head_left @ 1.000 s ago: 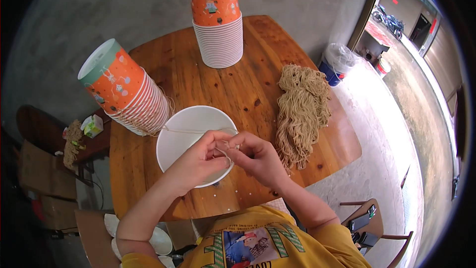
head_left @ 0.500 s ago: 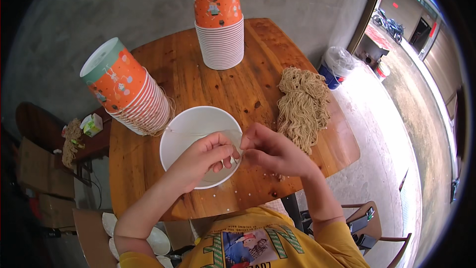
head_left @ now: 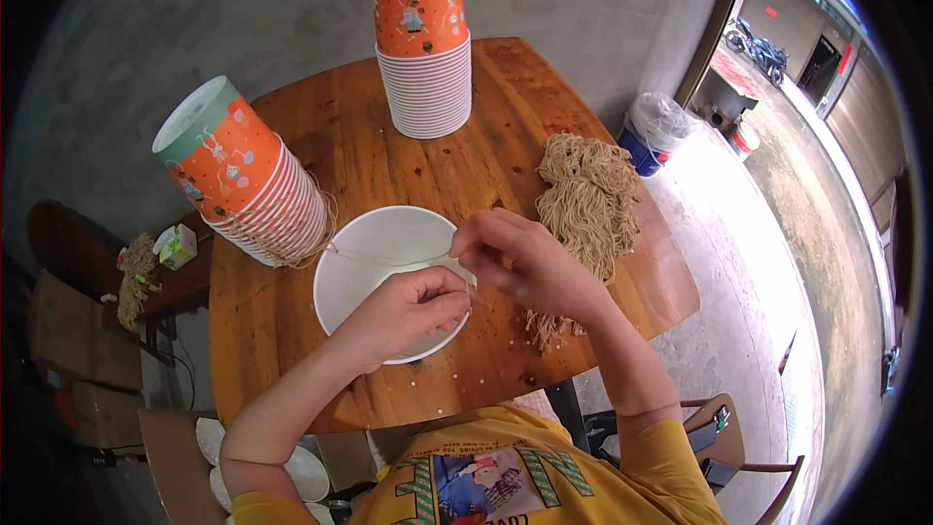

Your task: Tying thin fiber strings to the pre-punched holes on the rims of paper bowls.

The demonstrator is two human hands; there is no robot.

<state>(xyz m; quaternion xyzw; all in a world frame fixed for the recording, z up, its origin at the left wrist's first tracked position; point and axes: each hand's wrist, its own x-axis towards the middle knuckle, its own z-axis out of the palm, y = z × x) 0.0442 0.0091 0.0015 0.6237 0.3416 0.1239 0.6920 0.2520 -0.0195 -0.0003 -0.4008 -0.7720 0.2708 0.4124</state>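
A white round paper bucket (head_left: 342, 251) stands on the wooden table before me, its mouth turned up. Over the near right part of its mouth, my left hand (head_left: 408, 309) is closed in a pinch on thin beige string. My right hand (head_left: 520, 261) is just beyond it at the bucket's right rim, fingertips pinched on the string (head_left: 391, 262), which spans the mouth from the left rim. A short end shows between the two hands. Right of my right hand lies a bundle of beige string (head_left: 585, 196), its strands reaching under my wrist.
A leaning stack of orange and green paper buckets (head_left: 233, 160), strings looped about its rims, stands at the left. Another upright stack (head_left: 423, 49) is farther back. Beyond the wooden table (head_left: 505, 117) are a blue bin (head_left: 649, 151) and a chair (head_left: 719, 437).
My right hand has moved slightly left and away from me, pulling the string straighter across the bucket. My left hand has shifted a little nearer to me. The view has shifted slightly.
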